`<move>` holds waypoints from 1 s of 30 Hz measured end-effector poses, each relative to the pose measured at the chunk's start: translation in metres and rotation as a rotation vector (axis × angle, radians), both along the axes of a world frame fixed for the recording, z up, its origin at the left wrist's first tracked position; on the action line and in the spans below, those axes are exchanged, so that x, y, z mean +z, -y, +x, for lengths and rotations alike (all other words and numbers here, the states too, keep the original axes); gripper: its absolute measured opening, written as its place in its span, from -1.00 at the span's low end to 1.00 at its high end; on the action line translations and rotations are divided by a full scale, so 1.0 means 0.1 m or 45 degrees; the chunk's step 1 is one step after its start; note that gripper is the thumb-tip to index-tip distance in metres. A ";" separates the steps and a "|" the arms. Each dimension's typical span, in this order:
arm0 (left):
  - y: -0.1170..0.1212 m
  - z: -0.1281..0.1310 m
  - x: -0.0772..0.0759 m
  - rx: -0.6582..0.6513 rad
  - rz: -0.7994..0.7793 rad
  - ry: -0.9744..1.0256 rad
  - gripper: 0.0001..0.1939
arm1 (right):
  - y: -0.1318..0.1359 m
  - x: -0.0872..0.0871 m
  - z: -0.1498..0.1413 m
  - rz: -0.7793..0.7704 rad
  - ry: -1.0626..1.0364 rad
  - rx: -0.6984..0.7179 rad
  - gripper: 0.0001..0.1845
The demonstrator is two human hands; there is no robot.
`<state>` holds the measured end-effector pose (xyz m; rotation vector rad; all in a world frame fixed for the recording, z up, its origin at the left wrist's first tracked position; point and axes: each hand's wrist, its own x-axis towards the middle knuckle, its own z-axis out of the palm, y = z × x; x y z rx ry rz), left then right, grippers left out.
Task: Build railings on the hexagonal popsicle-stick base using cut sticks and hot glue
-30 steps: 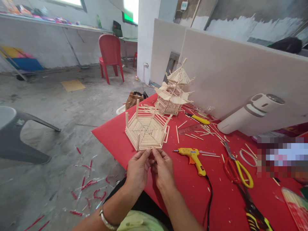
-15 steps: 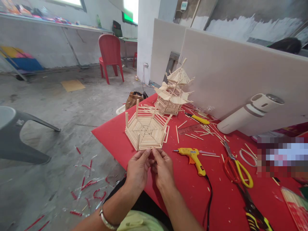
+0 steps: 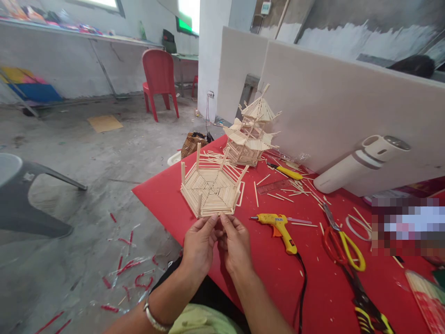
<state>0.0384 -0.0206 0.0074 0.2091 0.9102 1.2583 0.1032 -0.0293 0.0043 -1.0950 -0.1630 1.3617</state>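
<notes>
A many-sided platform of pale wooden sticks (image 3: 212,188) with short upright posts at its corners lies on the red table. My left hand (image 3: 201,243) and my right hand (image 3: 234,241) meet at its near edge, fingers closed and thumb tips almost touching. Both pinch that edge; whether a separate small stick is also between the fingers is hidden. Behind the platform stands a tiered pagoda model (image 3: 251,130) of the same sticks. To the right of my hands lies a yellow glue gun (image 3: 276,225), its nozzle pointing left.
Red-and-yellow-handled scissors (image 3: 342,241), black-and-yellow cutters (image 3: 365,301), a yellow-handled tool (image 3: 287,171), a ruler (image 3: 274,186) and loose sticks (image 3: 301,188) lie on the red table (image 3: 267,269). A white flask (image 3: 361,162) leans by a pale board (image 3: 330,102). A grey stool (image 3: 38,195) stands left.
</notes>
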 end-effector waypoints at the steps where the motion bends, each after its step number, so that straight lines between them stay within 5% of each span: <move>1: 0.00 0.00 0.00 0.002 -0.002 -0.002 -0.67 | 0.00 0.00 0.00 -0.001 -0.003 -0.002 -0.57; 30: 0.00 0.00 -0.02 0.014 -0.003 0.026 -0.66 | 0.01 -0.01 0.00 0.018 -0.012 -0.008 -0.57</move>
